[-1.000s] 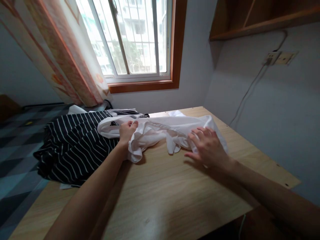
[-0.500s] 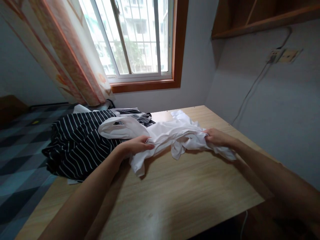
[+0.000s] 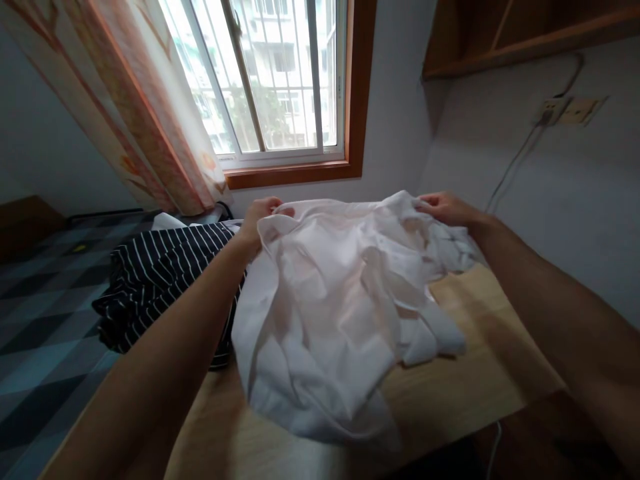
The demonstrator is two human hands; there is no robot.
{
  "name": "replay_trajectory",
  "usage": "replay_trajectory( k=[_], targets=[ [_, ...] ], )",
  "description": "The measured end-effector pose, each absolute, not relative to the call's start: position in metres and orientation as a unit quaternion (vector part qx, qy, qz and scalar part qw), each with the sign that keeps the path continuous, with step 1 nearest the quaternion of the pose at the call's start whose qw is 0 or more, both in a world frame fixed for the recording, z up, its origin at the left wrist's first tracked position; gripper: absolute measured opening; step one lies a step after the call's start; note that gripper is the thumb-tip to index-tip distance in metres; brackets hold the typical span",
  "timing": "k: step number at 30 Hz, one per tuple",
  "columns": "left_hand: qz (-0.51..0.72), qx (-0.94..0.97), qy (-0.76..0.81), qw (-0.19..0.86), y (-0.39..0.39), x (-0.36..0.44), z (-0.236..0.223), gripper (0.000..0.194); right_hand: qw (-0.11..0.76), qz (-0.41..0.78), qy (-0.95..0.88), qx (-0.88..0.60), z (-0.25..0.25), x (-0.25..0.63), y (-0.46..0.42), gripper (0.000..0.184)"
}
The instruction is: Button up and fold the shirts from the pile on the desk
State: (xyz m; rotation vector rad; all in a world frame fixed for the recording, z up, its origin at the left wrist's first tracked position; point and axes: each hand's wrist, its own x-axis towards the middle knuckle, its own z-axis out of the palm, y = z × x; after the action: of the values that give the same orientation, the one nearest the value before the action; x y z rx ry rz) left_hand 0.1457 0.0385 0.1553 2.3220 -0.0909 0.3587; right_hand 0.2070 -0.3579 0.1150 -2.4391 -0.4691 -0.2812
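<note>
A crumpled white garment (image 3: 330, 307) hangs lifted above the wooden table (image 3: 480, 373), its lower folds trailing onto the tabletop. My left hand (image 3: 260, 213) is closed on the garment's upper left edge. My right hand (image 3: 445, 208) pinches its upper right edge. Both hands are raised at about the height of the window sill, spread roughly a shoulder's width apart. The cloth hides most of the table's middle.
A black garment with white stripes (image 3: 160, 280) lies heaped at the table's left end. Behind it hang a patterned curtain (image 3: 135, 113) and a barred window (image 3: 275, 80). A wall socket with a cable (image 3: 565, 110) and a wooden shelf (image 3: 520, 33) are on the right wall.
Both hands gripped the white garment on the table, then lifted it up and spread it apart. It now hangs in front of me instead of lying bunched.
</note>
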Motion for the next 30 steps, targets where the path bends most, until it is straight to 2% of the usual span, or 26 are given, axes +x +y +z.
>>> replay_trajectory(
  k=[3,5,8,10,14,16,17,18,21,22,24,26,28,30],
  targets=[
    [0.296,0.941,0.056,0.154,0.035,0.159,0.14,0.032,0.124,-0.246,-0.064,-0.959,0.113,0.218,-0.34,0.03],
    [0.316,0.944,0.038,0.089,0.029,0.148,0.127,0.033,0.05,-0.29,-0.04,-0.955,0.101,0.212,-0.327,0.035],
    [0.259,0.962,-0.076,0.039,0.012,0.109,0.107,0.04,0.06,-0.217,-0.115,-0.968,0.072,0.182,-0.308,0.041],
    [0.164,0.972,-0.168,-0.014,0.0,0.075,0.092,0.049,0.091,-0.159,-0.163,-0.97,0.048,0.152,-0.294,0.051],
    [0.023,0.969,-0.237,-0.061,-0.019,0.017,0.056,0.086,0.092,-0.07,-0.22,-0.969,0.007,0.095,-0.269,0.082],
    [-0.013,0.958,-0.283,-0.045,-0.024,0.002,0.037,0.095,0.068,-0.053,-0.247,-0.965,-0.007,0.076,-0.26,0.093],
    [-0.015,0.953,-0.301,-0.036,-0.025,-0.003,0.028,0.092,0.056,-0.056,-0.259,-0.963,-0.011,0.07,-0.257,0.091],
    [-0.007,0.95,-0.311,-0.033,-0.026,-0.005,0.02,0.084,0.046,-0.065,-0.269,-0.96,-0.014,0.066,-0.254,0.082],
    [0.039,0.945,-0.319,-0.052,-0.025,0.0,0.003,0.04,0.013,-0.095,-0.289,-0.953,-0.014,0.064,-0.25,0.028],
    [0.051,0.942,-0.326,-0.062,-0.023,0.004,0.001,0.034,0.002,-0.095,-0.294,-0.951,-0.012,0.066,-0.25,0.019],
    [0.069,0.929,-0.355,-0.077,-0.019,0.013,0.005,0.033,-0.001,-0.08,-0.293,-0.953,-0.003,0.076,-0.253,0.021],
    [0.088,0.911,-0.396,-0.075,-0.01,0.023,0.02,0.032,0.035,-0.073,-0.265,-0.961,0.012,0.091,-0.261,0.021],
    [0.11,0.897,-0.425,-0.047,0.001,0.034,0.045,0.029,0.102,-0.082,-0.223,-0.966,0.033,0.109,-0.273,0.019],
    [0.138,0.896,-0.422,0.008,0.013,0.045,0.074,0.025,0.209,-0.079,-0.205,-0.953,0.057,0.127,-0.288,0.018]
  ],
)
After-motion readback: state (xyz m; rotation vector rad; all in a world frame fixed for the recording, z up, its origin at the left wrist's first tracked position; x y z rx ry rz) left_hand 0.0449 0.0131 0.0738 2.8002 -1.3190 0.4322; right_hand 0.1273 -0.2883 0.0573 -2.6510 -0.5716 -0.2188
